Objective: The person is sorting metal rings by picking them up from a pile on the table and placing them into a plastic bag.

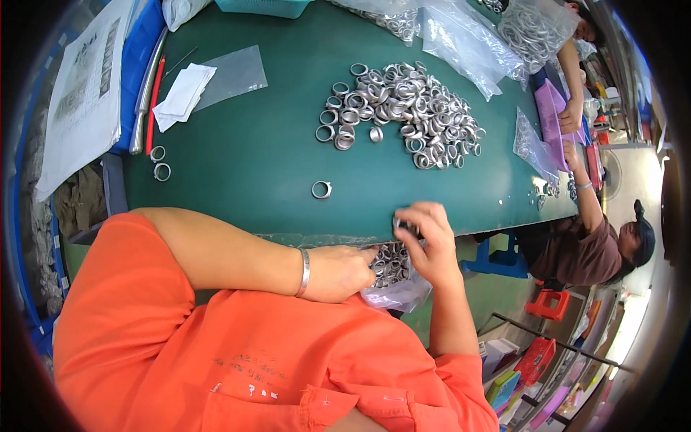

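My left hand (pixel 338 273) is at the side of a clear plastic bag (pixel 396 297) full of metal rings, below the table's near edge. Its fingers close on the bag's rim and are partly hidden. Just above the bag, at the table edge, my right hand (pixel 435 241) is slightly blurred, with fingers and thumb closed round a dark metal ring (pixel 405 227). One loose ring (pixel 321 189) lies alone on the green tabletop (pixel 245 158). Farther back spreads a large pile of silver rings (pixel 425 108).
At the left lie two rings (pixel 162 171), a metal rod (pixel 147 93), a red pencil (pixel 152 108) and white paper slips (pixel 185 93). Plastic bags (pixel 468 43) lie at the back. On the right, co-workers reach toward a purple basket (pixel 553 126).
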Motion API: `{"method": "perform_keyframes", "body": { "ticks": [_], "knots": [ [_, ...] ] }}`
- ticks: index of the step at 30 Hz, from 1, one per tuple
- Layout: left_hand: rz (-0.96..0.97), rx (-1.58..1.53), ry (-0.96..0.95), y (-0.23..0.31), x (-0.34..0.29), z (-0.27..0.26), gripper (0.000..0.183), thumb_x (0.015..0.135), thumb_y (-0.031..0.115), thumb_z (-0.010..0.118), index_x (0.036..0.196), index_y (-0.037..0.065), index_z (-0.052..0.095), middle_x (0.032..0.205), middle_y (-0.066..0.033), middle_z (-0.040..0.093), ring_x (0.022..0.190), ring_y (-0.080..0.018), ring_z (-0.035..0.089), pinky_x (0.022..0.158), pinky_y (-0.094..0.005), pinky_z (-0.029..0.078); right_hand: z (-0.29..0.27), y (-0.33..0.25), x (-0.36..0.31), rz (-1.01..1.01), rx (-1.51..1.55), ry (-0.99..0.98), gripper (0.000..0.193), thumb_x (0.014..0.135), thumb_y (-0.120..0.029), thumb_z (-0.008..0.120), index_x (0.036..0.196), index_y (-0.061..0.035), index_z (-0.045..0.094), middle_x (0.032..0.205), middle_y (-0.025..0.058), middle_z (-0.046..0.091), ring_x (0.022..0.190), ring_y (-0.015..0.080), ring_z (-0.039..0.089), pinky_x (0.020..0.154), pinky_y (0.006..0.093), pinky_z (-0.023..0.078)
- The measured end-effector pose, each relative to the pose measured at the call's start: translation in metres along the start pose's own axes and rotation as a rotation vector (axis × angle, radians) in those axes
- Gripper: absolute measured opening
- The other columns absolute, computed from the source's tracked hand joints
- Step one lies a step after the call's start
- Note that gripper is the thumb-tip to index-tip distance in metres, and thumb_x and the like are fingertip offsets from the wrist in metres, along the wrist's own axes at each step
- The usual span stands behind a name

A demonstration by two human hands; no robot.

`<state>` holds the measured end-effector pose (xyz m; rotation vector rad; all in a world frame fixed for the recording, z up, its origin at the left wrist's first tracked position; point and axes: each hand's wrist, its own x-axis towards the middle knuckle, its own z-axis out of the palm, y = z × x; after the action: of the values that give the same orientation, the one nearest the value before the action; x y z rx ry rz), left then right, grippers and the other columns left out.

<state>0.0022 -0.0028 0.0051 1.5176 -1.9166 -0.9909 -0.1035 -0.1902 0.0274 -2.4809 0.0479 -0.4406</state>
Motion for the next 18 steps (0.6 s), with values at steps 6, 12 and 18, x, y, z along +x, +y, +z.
{"method": "perform_keyframes", "body": {
  "ticks": [6, 12, 18],
  "knots": [
    [0.008, -0.062, -0.013, 0.002, 0.000, -0.006, 0.020, 0.077, 0.011, 0.058, 0.087, -0.006, 0.064, 0.127, -0.0441, 0.042, 0.103, -0.0466, 0.059, 0.095, -0.0428, 0.047, -0.020, -0.006, 0.005, 0.001, 0.532, -0.472, 0.029, 0.071, 0.000, 0.074, 0.099, -0.0035, 0.067, 0.100, 0.0129, 0.062, 0.097, 0.0297, 0.057, 0.083, 0.0371, 0.047],
    [0.032, -0.028, -0.019, 0.000, 0.002, -0.003, 0.021, 0.079, 0.011, 0.057, 0.088, -0.006, 0.064, 0.128, -0.0440, 0.042, 0.106, -0.0465, 0.059, 0.097, -0.0419, 0.045, 0.047, -0.038, 0.132, -0.471, -0.279, -0.126, 0.045, 0.077, -0.026, 0.072, 0.115, -0.0050, 0.062, 0.125, 0.0121, 0.056, 0.115, 0.0342, 0.050, 0.101, 0.0478, 0.037],
    [0.039, -0.003, 0.020, -0.001, 0.001, 0.005, 0.020, 0.079, 0.010, 0.056, 0.089, -0.005, 0.065, 0.129, -0.0422, 0.042, 0.106, -0.0457, 0.059, 0.095, -0.0418, 0.047, 0.052, -0.013, 0.109, -0.409, -0.226, -0.141, 0.040, 0.078, -0.023, 0.069, 0.113, -0.0061, 0.063, 0.124, 0.0101, 0.057, 0.109, 0.0316, 0.052, 0.096, 0.0444, 0.040]
  ]
}}
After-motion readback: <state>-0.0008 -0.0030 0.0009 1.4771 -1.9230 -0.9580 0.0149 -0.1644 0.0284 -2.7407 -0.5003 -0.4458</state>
